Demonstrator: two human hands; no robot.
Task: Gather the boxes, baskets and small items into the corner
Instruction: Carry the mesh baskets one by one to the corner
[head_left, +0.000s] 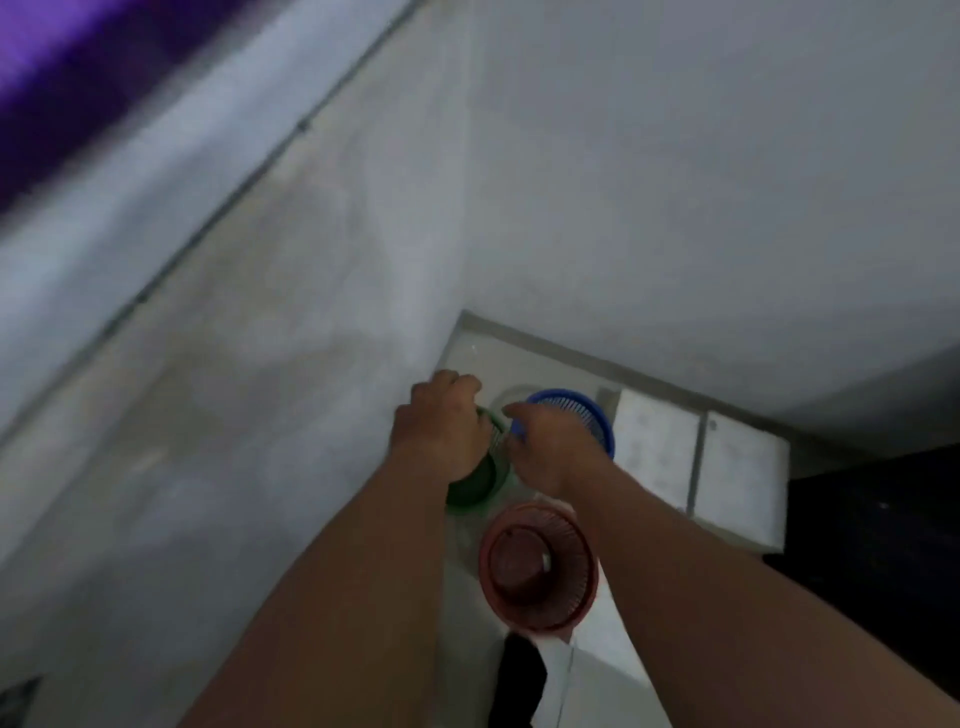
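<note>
Baskets: three round slatted plastic ones sit on the floor (488, 358) right in the corner; the green basket (480, 488) is against the left wall (260, 364), the blue basket (587, 415) is just beside it, and the red basket (540, 566) stands nearer the camera, mouth up.
Boxes: two white boxes (654, 447) lie side by side along the right wall (675, 208), just beyond the blue basket.
Left hand (441, 431): its fingers are curled over the green basket's rim and grip it.
Right hand (550, 447): it lies across the near rim of the blue basket with its fingers bent; blur hides the tips, so I cannot tell whether it grips.
Handling: the baskets are probably light and slightly springy, and likely to slide easily on smooth tile. The rim looks the stiffest part to hold, since thin slats could flex or crack if squeezed. The boxes look rigid and would be best pushed flat by their sides.
Surface: pale, smooth floor with a raised grey skirting along the wall.
Room: bare, dimly lit whitish walls; dark furniture (872, 519) stands to the right, and a black item (519, 675) lies near the bottom edge.
</note>
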